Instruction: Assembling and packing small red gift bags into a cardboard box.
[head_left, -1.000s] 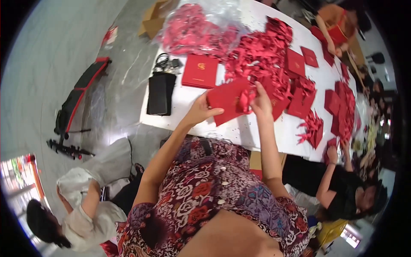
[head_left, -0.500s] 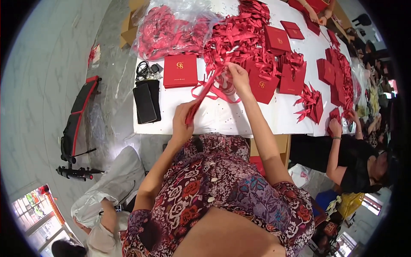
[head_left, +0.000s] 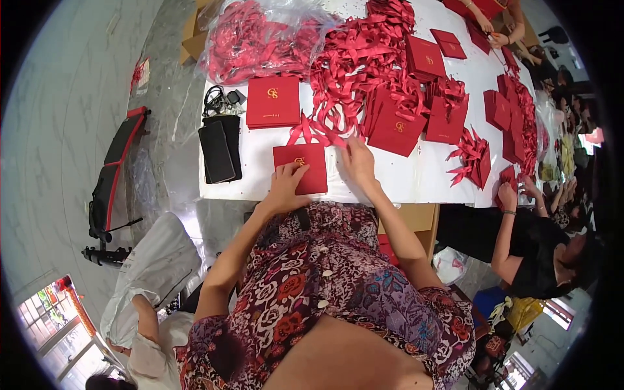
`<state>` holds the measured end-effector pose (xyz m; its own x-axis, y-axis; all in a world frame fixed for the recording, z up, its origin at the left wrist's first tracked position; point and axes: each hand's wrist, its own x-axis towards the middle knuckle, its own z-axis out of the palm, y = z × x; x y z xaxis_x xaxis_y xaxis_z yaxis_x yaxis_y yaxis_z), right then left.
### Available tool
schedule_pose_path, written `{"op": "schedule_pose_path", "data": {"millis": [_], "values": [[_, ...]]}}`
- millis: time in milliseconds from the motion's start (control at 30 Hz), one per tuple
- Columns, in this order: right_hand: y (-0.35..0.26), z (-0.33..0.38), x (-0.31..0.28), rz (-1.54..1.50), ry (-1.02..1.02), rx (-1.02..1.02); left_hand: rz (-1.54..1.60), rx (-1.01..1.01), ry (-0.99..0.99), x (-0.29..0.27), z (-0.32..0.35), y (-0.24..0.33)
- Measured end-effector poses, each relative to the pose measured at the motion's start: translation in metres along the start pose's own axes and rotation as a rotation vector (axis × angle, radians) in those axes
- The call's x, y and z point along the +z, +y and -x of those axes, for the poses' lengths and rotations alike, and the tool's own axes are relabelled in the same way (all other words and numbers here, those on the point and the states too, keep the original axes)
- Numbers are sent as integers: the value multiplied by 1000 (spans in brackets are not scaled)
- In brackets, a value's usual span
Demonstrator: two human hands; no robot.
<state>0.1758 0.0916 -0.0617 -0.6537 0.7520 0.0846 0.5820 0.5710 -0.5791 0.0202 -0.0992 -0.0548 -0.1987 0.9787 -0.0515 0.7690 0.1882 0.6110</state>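
The left hand (head_left: 284, 188) hides part of the red bag (head_left: 315, 177); the upper edge crops the clear plastic sack (head_left: 240, 45), the lower edge a pale-clothed person (head_left: 153, 348).

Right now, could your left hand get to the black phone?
Probably yes. The left hand rests on a red bag, but the black phone lies to its left, and nothing seems to stand between them.

One touched bag (head_left: 316, 170); one phone (head_left: 216, 153)

Even, bright light on the table (head_left: 409, 180), glare at the window (head_left: 52, 317), black fisheye rim, far right apparently soft
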Motion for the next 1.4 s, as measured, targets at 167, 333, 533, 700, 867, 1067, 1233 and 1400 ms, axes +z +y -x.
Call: {"op": "schedule_pose_path", "data": {"millis": [167, 333, 533, 700, 867, 1067, 1233, 1400], "values": [[-57, 8, -11, -179, -184, -355, 1139, -493, -119, 12, -50, -4], [-67, 24, 0, -294, -360, -636, 1699, -816, -272, 2, -70, 12], [-78, 36, -24, -401, -547, -485, 1832, -734, 20, 7, -65, -12], [-61, 25, 10, -704, -117, 238, 1939, -568, 100, -6, -61, -11], [-52, -7, 26, -1379, -472, 510, 1784, -516, 14, 0, -59, 4], [-59, -13, 20, -1367, -125, 598, 1428, -620, 238, 15, -53, -7], [-15, -10, 16, -1079, -280, 397, 461, -366, 368, 12, -50, -36], [-2, 0, 49, -812, -247, 337, 272, -189, 417, 21, -63, -33]]}}
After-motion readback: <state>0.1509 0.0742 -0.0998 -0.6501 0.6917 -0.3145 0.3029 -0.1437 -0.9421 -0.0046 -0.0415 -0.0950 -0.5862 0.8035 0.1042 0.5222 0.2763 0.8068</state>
